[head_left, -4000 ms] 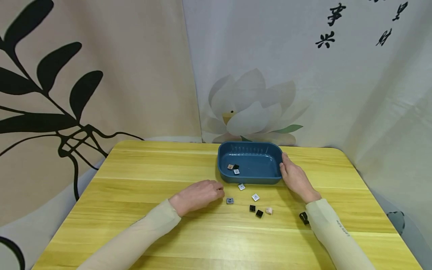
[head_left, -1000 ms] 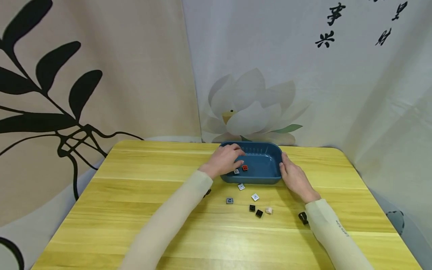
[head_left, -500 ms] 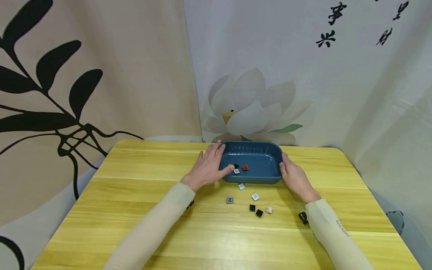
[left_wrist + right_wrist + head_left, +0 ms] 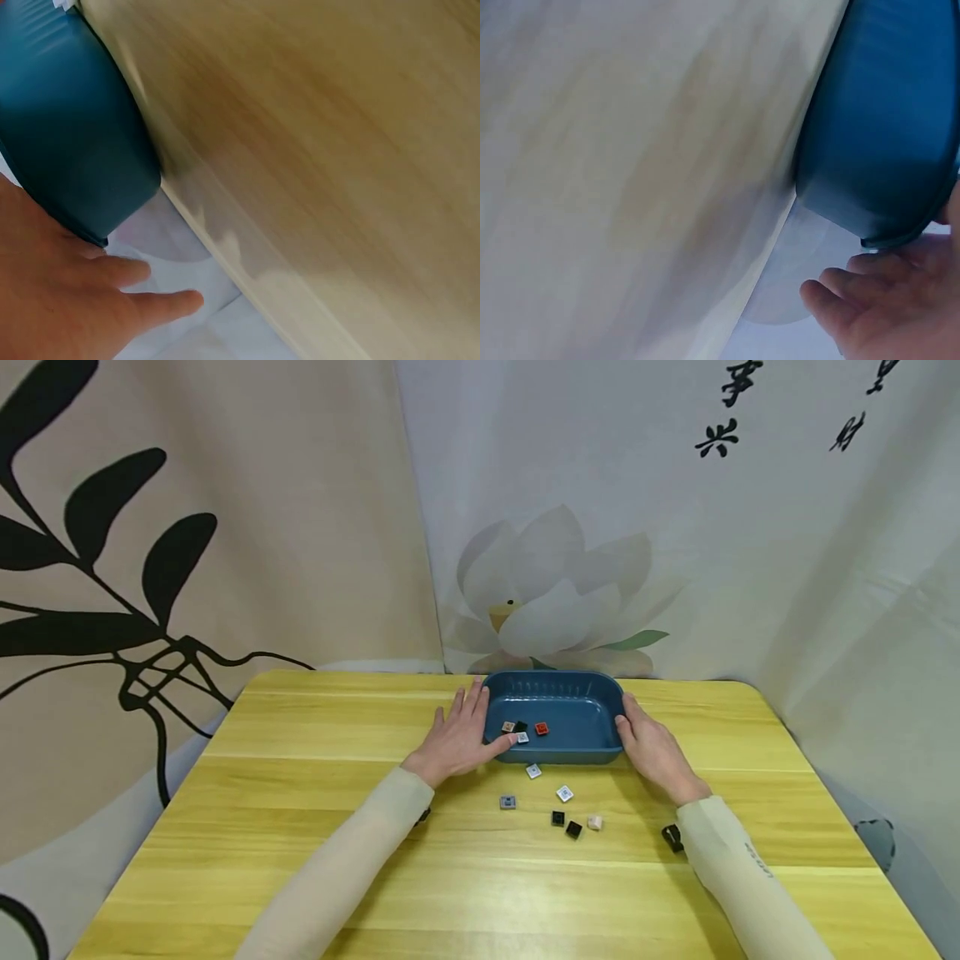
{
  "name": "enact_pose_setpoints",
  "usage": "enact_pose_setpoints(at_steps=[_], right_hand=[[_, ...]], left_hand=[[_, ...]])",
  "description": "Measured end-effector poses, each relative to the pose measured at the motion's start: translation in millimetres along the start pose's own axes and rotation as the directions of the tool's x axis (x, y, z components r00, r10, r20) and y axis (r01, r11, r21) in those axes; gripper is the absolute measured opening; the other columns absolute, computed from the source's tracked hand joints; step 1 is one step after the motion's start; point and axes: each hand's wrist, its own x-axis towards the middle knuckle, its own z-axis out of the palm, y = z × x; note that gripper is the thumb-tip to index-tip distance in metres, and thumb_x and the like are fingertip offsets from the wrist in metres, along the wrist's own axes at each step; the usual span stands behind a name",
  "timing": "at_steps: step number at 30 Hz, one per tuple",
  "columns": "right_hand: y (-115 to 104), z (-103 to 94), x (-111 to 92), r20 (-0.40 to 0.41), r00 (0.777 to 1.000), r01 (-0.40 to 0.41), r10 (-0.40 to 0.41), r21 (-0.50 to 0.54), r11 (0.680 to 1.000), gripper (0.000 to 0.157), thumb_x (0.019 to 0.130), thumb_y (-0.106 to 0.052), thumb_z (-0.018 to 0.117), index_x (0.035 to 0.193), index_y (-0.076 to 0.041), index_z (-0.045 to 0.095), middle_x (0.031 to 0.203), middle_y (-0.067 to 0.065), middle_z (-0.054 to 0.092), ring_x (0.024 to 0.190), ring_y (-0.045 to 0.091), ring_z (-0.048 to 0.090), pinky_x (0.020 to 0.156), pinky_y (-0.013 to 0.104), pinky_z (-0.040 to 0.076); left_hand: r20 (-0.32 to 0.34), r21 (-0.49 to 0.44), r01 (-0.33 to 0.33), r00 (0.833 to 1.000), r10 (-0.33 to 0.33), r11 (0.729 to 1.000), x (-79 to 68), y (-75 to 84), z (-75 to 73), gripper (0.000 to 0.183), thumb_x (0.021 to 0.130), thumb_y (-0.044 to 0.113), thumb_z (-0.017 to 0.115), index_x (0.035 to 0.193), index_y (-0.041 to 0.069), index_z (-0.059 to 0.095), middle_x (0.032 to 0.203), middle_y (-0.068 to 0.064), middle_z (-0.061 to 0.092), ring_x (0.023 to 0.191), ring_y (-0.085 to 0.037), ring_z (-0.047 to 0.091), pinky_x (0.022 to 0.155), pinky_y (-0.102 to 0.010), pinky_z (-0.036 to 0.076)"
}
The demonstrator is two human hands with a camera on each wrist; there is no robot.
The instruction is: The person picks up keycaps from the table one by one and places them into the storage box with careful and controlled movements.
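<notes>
A blue rectangular baking dish [image 4: 558, 756] stands at the table's back edge. Inside lie an orange-red tile [image 4: 542, 728], a black tile [image 4: 521, 726], a tan tile [image 4: 507, 727] and a white tile [image 4: 522, 737]. My left hand [image 4: 456, 735] lies along the dish's left side, fingers straight and spread, thumb reaching over the rim near the white tile. On the other side my right hand [image 4: 656, 752] holds the right end, thumb at the rim and fingers along the outer wall. In the right wrist view, the fingers [image 4: 836, 296] are slightly bent below the rim.
Loose on the table [image 4: 420, 893] before the dish lie a white tile [image 4: 533, 771], another white tile [image 4: 565, 793], a grey tile [image 4: 507, 802], two black tiles [image 4: 558, 818] and a pale pink piece [image 4: 595, 822]. A printed curtain [image 4: 337, 527] hangs behind the table.
An orange-red tile now lies in the dish. My left hand has come from the table, over the dish's inside, to its left side. The right hand has kept to the right end.
</notes>
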Motion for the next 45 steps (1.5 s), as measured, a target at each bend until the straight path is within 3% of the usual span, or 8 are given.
enact_pose_setpoints(at_steps=[7,17,25,32,45], right_hand=[[-9.3,-7.7,-11.6,-0.034,0.999,0.026,-0.025,0.024,0.999,0.077,0.111,-0.053,0.032,0.166,-0.005,0.009,0.172,0.018,0.012,0.155,0.043,0.019,0.121,0.061,0.021],[-51.0,-8.2,-44.0,-0.069,0.973,0.218,-0.222,-0.066,0.974,0.071,0.110,-0.046,0.047,0.166,-0.009,0.023,0.171,0.014,0.019,0.153,0.044,0.024,0.117,0.064,0.026],[-83.9,5.0,-64.4,-0.060,0.904,0.408,-0.423,-0.178,0.896,0.064,0.103,-0.035,0.065,0.156,-0.006,0.046,0.164,0.015,0.038,0.150,0.039,0.036,0.115,0.063,0.033],[-107.7,17.3,-75.5,-0.006,0.845,0.519,-0.534,-0.225,0.824,0.053,0.102,-0.041,0.065,0.144,-0.009,0.063,0.151,0.011,0.056,0.142,0.034,0.050,0.113,0.060,0.039],[-126.0,50.3,-66.8,0.083,0.718,0.684,-0.691,-0.269,0.678,0.043,0.098,-0.032,0.073,0.134,-0.009,0.070,0.132,0.010,0.070,0.122,0.029,0.066,0.101,0.051,0.053]], left_hand=[[0.017,-0.017,0.006,1.000,-0.006,1.000,0.4,1.4,1.3,0.105,0.096,0.077,0.040,0.167,0.008,0.003,0.174,-0.005,-0.006,0.158,-0.032,0.015,0.118,-0.068,0.023],[0.038,0.005,0.016,0.999,-0.016,1.000,-0.6,-0.3,0.8,0.106,0.096,0.079,0.035,0.167,0.008,0.001,0.174,-0.006,-0.007,0.158,-0.032,0.013,0.119,-0.066,0.023],[0.029,0.007,0.018,0.999,-0.018,1.000,-0.9,-1.1,1.1,0.106,0.096,0.079,0.037,0.167,0.008,0.004,0.174,-0.007,-0.005,0.158,-0.034,0.014,0.119,-0.066,0.023],[0.030,0.005,0.021,0.999,-0.021,1.000,-1.4,0.3,-0.4,0.105,0.096,0.078,0.038,0.167,0.008,0.003,0.174,-0.006,-0.006,0.158,-0.034,0.013,0.119,-0.065,0.023],[0.026,0.014,0.003,1.000,-0.004,1.000,-2.1,0.5,-2.3,0.105,0.097,0.079,0.036,0.167,0.008,0.003,0.174,-0.007,-0.005,0.158,-0.035,0.014,0.119,-0.066,0.024]])
